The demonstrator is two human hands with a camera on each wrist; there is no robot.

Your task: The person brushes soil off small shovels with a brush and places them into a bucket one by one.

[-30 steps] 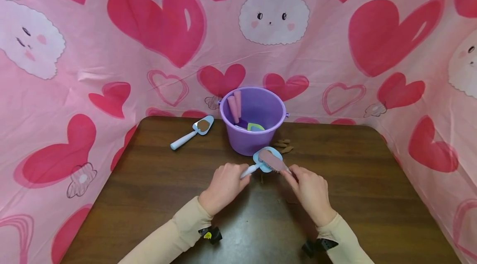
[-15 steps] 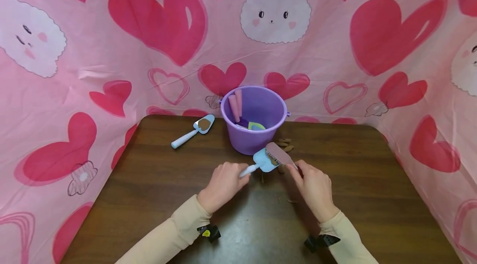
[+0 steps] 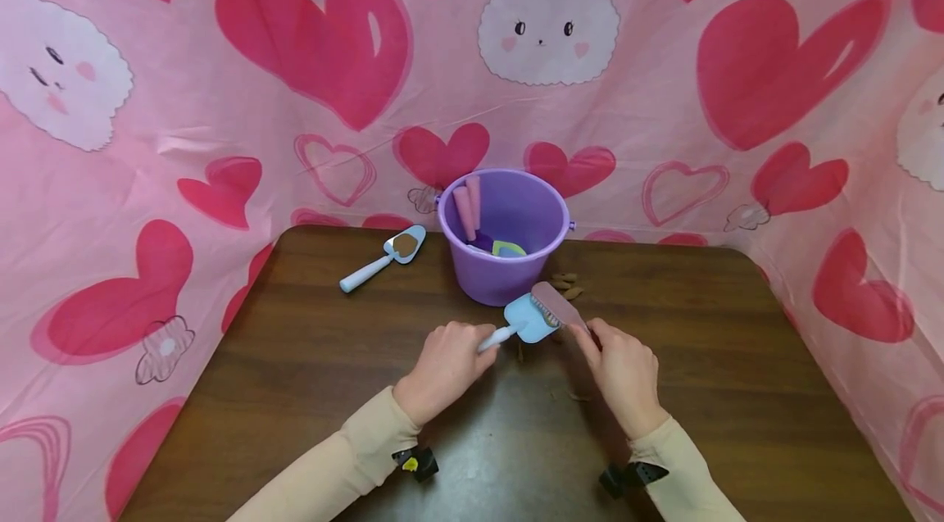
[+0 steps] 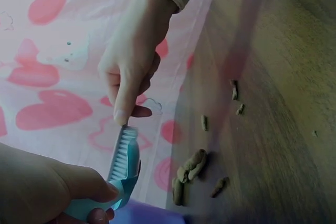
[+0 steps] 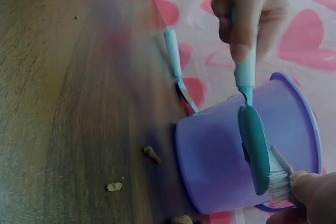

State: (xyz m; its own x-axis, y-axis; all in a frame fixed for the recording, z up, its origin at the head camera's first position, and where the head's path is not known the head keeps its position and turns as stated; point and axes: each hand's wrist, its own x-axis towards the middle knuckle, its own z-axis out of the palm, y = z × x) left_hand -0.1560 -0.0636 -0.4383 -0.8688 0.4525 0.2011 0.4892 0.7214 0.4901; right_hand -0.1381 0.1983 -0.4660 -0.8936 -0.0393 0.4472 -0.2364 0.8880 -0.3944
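In the head view my left hand (image 3: 446,366) grips the handle of a light blue hand shovel (image 3: 520,317), its blade raised above the table in front of the bucket. My right hand (image 3: 627,379) pinches a pink brush (image 3: 559,305) by its handle end. The white bristles (image 4: 122,153) touch the blade face toward its right edge, where a bit of brown residue shows. From the right wrist, the shovel's teal underside (image 5: 254,148) faces the camera, with the brush behind it. Brown clay-like lumps (image 4: 191,169) lie on the table below.
A purple bucket (image 3: 487,280) stands just behind the shovel, holding pink handles (image 3: 465,212) and a green-and-blue piece (image 3: 509,249). To its left lies a light blue trowel (image 3: 404,245) with a brown patch on its blade. More brown lumps (image 3: 566,286) sit right of the bucket.
The brush has slid from across the middle of the shovel blade to its right edge, uncovering more of the blue face. The shovel stays nearly in place, held by my left hand.
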